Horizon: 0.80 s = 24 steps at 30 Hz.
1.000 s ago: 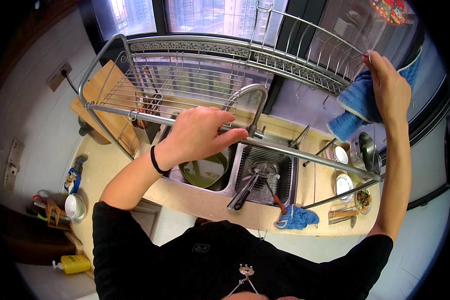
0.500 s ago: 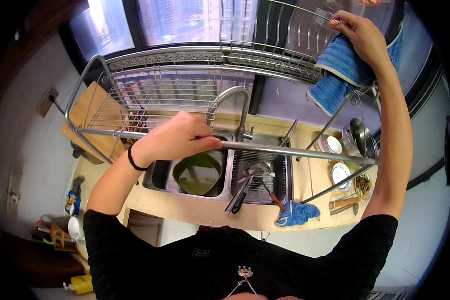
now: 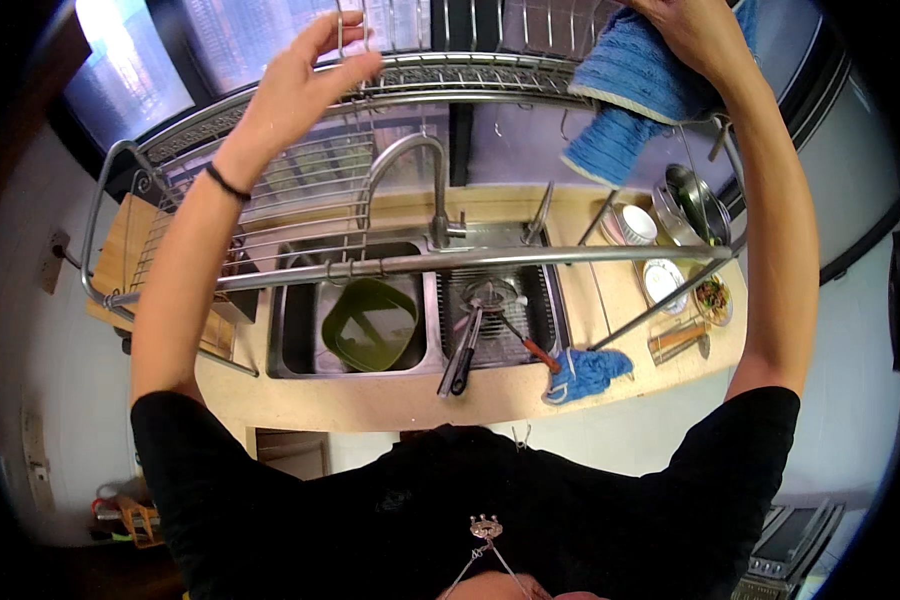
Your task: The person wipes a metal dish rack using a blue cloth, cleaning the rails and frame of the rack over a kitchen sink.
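Observation:
My left hand (image 3: 300, 85) is raised to the back of a metal dish rack (image 3: 400, 262) over the sink. Its fingers and thumb are apart beside the rack's upright wires. My right hand (image 3: 695, 35) is at the top right, closed on a ribbed blue cloth (image 3: 635, 75) with a pale edge. The cloth hangs down in folds against the rack's upper bars. The top edge of the view cuts off my right fingertips.
Below the rack, the double sink (image 3: 295, 340) holds a green basin (image 3: 370, 325) and strainers with long handles (image 3: 460, 360). A second blue cloth (image 3: 590, 375) lies at the counter's front edge. Bowls (image 3: 637, 224), pots (image 3: 692, 200) and a food dish (image 3: 713, 298) stand right. A curved faucet (image 3: 438, 190) rises behind.
My left hand has let go of the rack's front bar and moved up to its back wires. My right hand stays up with the cloth. The view has shifted.

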{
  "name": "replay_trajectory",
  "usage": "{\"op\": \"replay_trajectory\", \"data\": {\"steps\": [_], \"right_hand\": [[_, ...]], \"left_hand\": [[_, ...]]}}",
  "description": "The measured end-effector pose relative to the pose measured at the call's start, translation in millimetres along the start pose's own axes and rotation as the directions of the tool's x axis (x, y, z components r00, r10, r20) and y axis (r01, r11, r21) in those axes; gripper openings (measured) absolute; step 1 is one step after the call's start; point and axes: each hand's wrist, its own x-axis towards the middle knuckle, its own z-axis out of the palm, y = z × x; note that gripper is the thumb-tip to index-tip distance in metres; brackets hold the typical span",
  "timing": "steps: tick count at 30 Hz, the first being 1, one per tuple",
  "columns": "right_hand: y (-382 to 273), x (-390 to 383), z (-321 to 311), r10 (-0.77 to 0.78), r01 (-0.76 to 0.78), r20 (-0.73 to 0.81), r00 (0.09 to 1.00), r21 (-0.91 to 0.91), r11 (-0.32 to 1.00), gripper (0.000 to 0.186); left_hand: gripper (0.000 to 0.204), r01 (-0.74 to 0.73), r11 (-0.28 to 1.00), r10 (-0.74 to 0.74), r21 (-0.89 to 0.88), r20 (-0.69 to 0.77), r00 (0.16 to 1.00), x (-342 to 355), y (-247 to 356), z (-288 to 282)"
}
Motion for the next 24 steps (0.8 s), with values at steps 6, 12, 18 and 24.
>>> {"op": "replay_trajectory", "data": {"steps": [6,12,18,24], "right_hand": [[32.0,-80.2,-44.1,0.106,-0.127,-0.299,0.948,-0.052,0.991,0.026],[47.7,-197.9,-10.9,0.299,-0.298,-0.013,0.954,0.058,0.953,0.019],[31.3,-222.1,1.2,0.323,-0.324,0.166,0.932,-0.023,0.946,0.024],[17.7,-185.9,-6.5,0.424,-0.405,-0.134,0.896,0.151,0.902,0.026]], "left_hand": [[0.039,0.246,0.851,-0.175,-0.465,0.190,0.966,22.7,-14.5,11.9],[0.035,0.271,0.763,-0.364,-0.587,-0.044,0.930,12.6,-15.7,36.3],[0.038,0.060,0.978,-0.102,-0.198,-0.214,0.972,-3.8,-23.1,67.8],[0.026,-0.025,0.994,0.050,0.108,-0.237,0.970,15.4,-14.9,70.1]]}}
